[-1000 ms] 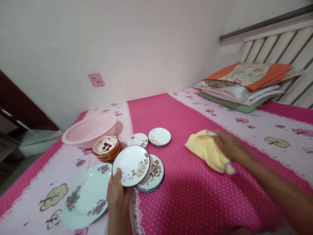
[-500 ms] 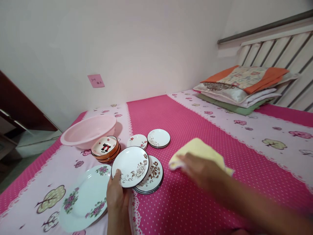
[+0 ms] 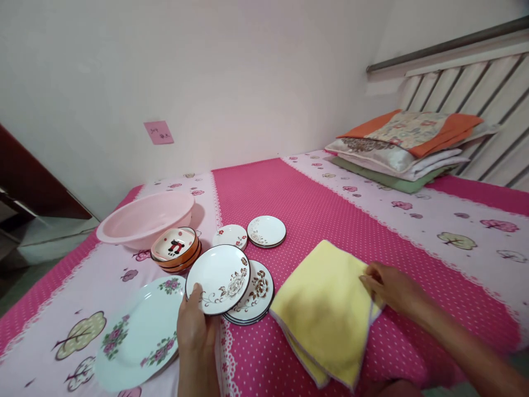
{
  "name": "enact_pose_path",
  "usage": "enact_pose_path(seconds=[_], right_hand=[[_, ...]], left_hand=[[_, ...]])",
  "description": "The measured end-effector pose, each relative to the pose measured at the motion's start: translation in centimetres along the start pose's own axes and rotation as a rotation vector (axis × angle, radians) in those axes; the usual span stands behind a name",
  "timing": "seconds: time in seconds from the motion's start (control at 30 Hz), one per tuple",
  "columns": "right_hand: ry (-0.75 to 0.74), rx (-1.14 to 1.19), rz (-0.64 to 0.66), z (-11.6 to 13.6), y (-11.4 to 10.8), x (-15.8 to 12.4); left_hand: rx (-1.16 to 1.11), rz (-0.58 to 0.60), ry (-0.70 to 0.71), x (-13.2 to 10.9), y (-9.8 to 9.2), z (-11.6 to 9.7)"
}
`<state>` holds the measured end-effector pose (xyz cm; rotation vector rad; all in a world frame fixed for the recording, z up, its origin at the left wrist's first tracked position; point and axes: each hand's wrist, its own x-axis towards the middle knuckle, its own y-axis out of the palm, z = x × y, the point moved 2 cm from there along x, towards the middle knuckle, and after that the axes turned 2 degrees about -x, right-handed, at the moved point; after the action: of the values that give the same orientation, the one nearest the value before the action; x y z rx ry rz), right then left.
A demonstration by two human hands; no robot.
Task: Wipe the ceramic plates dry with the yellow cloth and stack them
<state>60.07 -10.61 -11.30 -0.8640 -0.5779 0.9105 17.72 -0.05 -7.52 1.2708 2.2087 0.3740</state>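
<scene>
My left hand (image 3: 197, 326) grips a white plate (image 3: 215, 275) with a dark rim and a grey-brown flower, thumb on top. The plate is tilted over part of a stack of similar plates (image 3: 258, 295) with brown flowers. On the right, my right hand (image 3: 386, 284) pinches a corner of a yellow cloth (image 3: 324, 306), which lies folded and spread on the bed cover. Left of the held plate lies a large pale oval platter (image 3: 138, 336) with purple flowers. Behind it stand stacked orange bowls (image 3: 176, 251) with a cat picture in the top one.
A pink basin (image 3: 146, 223) stands at the back left. A small red-flowered plate (image 3: 229, 236) and stacked white plates (image 3: 266, 230) sit beyond the held plate. Folded pillows (image 3: 413, 146) are piled by the white headboard (image 3: 496, 105). A pink note (image 3: 158, 133) is on the wall.
My right hand has moved right and now pinches the cloth's corner. The cloth, bunched under the hand before, now lies spread wider and nearer. My left hand still holds the plate.
</scene>
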Motion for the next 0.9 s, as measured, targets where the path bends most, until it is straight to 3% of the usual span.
enact_pose_path(seconds=[0.13,0.23,0.3,0.5,0.6,0.67,0.7,0.8,0.9], right_hand=[[0.147,0.15,-0.089,-3.6,0.9,1.4],[0.213,0.362,-0.134,-3.1,1.4,1.6],[0.178,0.415,-0.166,-2.2,1.2,1.3],[0.15,0.353,-0.09,-2.5,-0.5,-0.4],[-0.011,0.137,-0.23,-1.5,-1.1,-2.2],[-0.173,0.079,-0.297,1.2,-0.6,-4.4],[-0.194,0.1,-0.209,2.9,0.1,-5.8],[-0.364,0.099,0.26,8.7,3.3,-10.0],[-0.447,-0.076,0.432,12.2,6.1,-12.3]], left_hand=[[0.013,0.001,0.011,0.3,-0.2,0.2],[0.029,0.004,0.015,0.5,-0.4,0.4],[0.033,0.003,0.013,0.6,-0.6,0.4],[0.023,-0.006,0.016,0.6,-0.3,0.4],[0.019,0.01,0.011,0.6,-0.2,0.5],[0.008,0.019,0.013,0.6,-0.2,0.6],[0.001,0.02,0.018,0.7,-0.2,0.7],[-0.008,0.026,0.03,0.8,-0.3,0.8],[-0.005,0.02,0.01,0.7,-0.5,0.7]])
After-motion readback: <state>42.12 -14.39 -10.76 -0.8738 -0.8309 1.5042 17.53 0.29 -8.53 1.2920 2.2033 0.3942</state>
